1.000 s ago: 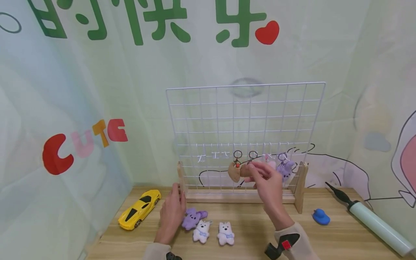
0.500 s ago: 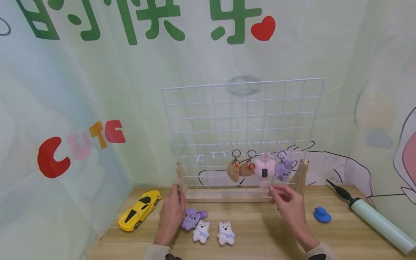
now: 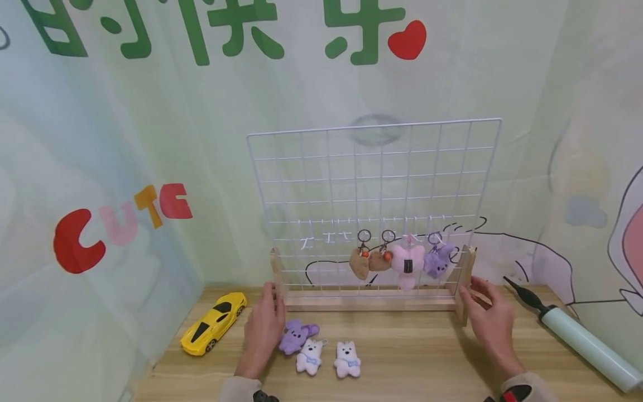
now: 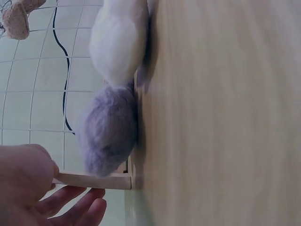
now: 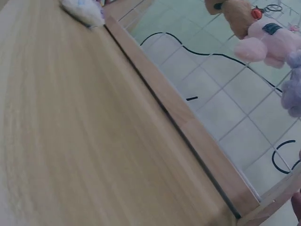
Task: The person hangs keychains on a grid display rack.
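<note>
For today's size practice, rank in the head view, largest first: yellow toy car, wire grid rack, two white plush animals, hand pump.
Wire grid rack
Hand pump
Yellow toy car
White plush animals: too alike to rank apart

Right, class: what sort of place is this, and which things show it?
Probably a staged play or display corner: a cartoon-printed backdrop hangs behind a wood-grain table, where plush keychains dangle from a wire rack and a yellow toy car sits.

Right hand mostly beyond the right wrist view's edge, white plush toy blurred in the left wrist's.
</note>
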`<state>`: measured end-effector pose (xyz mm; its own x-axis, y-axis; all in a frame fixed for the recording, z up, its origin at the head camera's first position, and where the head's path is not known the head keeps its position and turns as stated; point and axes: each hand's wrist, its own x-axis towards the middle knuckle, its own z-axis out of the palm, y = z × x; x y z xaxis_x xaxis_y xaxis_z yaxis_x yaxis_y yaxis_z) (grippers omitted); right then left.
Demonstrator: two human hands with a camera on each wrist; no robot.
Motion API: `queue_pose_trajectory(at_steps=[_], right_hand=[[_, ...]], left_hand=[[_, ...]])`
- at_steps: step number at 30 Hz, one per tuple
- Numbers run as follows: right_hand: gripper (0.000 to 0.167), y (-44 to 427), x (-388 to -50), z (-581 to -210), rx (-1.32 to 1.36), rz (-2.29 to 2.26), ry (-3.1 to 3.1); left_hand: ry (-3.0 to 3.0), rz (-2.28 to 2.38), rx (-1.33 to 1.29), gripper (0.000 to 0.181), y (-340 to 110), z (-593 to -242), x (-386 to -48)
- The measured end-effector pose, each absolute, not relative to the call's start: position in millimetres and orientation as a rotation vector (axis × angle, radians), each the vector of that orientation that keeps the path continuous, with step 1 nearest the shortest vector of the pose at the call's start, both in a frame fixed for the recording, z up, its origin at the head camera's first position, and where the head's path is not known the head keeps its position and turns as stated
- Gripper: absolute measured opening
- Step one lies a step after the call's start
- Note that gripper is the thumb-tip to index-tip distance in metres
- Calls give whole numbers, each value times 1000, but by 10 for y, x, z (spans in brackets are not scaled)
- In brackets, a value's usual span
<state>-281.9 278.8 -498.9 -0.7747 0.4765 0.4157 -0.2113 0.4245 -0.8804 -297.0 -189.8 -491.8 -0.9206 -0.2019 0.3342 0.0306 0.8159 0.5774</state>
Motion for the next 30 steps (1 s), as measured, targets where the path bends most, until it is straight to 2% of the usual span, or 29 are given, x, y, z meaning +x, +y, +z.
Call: queue_pose_trajectory(at_steps=[8, 12, 15, 19, 22, 25, 30], right_hand=[[33, 2769, -2854, -5075, -175, 1302, -2063], [31, 2768, -2848, -5074, -181, 1281, -2059], [29, 2770, -2840, -5070, -189, 1255, -2061], [28, 2774, -2839, -5075, -181, 1258, -2061], [27, 2780, -2839, -5084, -168, 1274, -2056], [27, 2785, -2841, -5088, -160, 1282, -2055], [27, 2794, -2840, -5077, -152, 1279, -2061]], left_hand=[[-2454, -932, 180, 30, -1833, -4828, -2873], [-2424, -1006, -54, 17, -1650, -4723, -2804], [-2552, -1015, -388, 6, -1493, -4704, -2756], [-2746, -854, -851, 18, -1340, -4755, -2679], [-2804, -706, -1052, 31, -1264, -4788, -2606], [-2833, -613, -1137, 41, -1212, -4798, -2539], [-2865, -544, -1152, 41, -1161, -4798, -2479]])
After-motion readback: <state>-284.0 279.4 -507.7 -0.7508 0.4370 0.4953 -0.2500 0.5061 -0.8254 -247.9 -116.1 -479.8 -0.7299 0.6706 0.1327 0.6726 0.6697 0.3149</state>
